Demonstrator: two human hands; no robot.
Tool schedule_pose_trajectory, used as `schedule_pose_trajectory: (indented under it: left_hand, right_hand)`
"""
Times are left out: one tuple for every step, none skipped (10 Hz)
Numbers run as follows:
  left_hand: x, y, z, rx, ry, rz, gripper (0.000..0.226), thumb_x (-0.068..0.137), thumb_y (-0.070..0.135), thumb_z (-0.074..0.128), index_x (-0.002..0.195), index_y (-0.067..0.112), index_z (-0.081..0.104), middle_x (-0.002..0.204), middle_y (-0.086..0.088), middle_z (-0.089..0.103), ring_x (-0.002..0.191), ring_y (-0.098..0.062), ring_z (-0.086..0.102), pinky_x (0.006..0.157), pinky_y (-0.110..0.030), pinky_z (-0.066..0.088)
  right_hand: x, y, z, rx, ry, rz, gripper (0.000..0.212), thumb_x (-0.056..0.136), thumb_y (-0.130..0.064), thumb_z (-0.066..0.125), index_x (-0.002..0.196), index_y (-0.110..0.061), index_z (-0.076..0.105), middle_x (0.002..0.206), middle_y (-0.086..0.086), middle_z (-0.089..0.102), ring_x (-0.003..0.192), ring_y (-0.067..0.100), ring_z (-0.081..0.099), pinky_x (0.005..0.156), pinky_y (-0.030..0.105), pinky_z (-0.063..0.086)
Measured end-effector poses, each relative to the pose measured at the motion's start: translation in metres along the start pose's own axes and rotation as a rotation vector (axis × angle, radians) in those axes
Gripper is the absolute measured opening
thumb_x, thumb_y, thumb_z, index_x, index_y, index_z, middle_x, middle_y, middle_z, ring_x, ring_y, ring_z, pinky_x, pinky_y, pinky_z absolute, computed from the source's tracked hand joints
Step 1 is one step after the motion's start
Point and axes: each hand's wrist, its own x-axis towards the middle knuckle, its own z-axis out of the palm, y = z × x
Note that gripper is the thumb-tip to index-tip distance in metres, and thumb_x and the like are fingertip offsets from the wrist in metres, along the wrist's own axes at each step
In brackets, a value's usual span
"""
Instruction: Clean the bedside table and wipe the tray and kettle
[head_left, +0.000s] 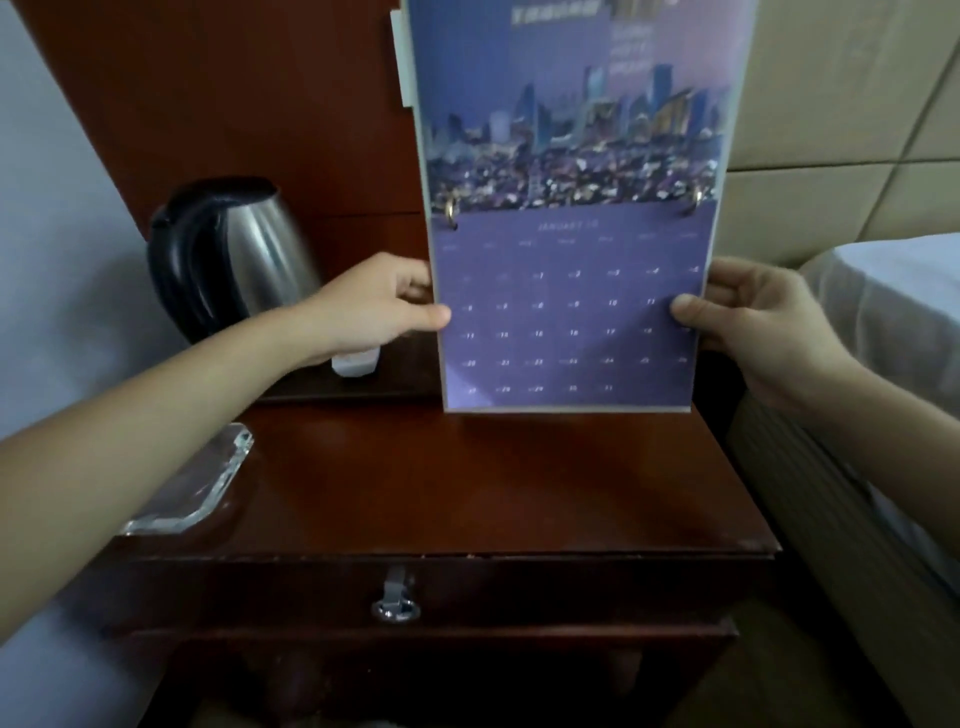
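- A bedside table (467, 493) of dark reddish-brown wood with a glossy, reflective top. Its front has a drawer with a small metal ring pull (396, 605).
- Behind it is a wall panel (234, 93) of the same wood. To the right are a beige padded headboard (831, 104) and a bed (883, 291) with a white sheet.
- The kettle (260, 249), rounded brushed steel with a black handle, stands at the table's back left on a dark tray (337, 395).
- A small white object (356, 364) sits on the tray, partly hidden.
- A clear, thick acrylic block (192, 483) with bevelled corners lies at the table's front left.
- Both hands hold a purple wall calendar (566, 312) upright over the back of the table. The left hand (374, 306) pinches its left edge and the right hand (748, 317) pinches its right edge.
- The calendar shows a blurred city skyline above a date grid, joined by two metal rings.
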Motion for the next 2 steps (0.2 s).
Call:
schedule_pose_trajectory:
  left_hand:
    - [-0.027,0.007,0.010,-0.191,0.067,-0.046,0.027,0.094,-0.003,0.047,0.113,0.013,0.057,0.100,0.008,0.064,0.075,0.011,0.065,0.071,-0.007,0.050]
    - [-0.051,0.008,0.012,-0.517,0.097,-0.150,0.029,0.098,0.001,0.039,0.110,0.020,0.058,0.098,0.009,0.069,0.083,-0.001,0.069,0.070,-0.020,0.057]
  right_hand:
    - [-0.020,0.004,0.008,0.010,-0.076,0.024,0.042,0.057,-0.029,0.069,0.097,-0.018,0.064,0.077,-0.009,0.074,0.074,0.007,0.070,0.061,0.018,0.053]
    - [-0.037,0.003,0.028,-0.036,-0.143,0.080,0.023,0.080,-0.005,0.062,0.100,-0.016,0.061,0.076,-0.011,0.073,0.074,0.003,0.069,0.061,0.015,0.053]
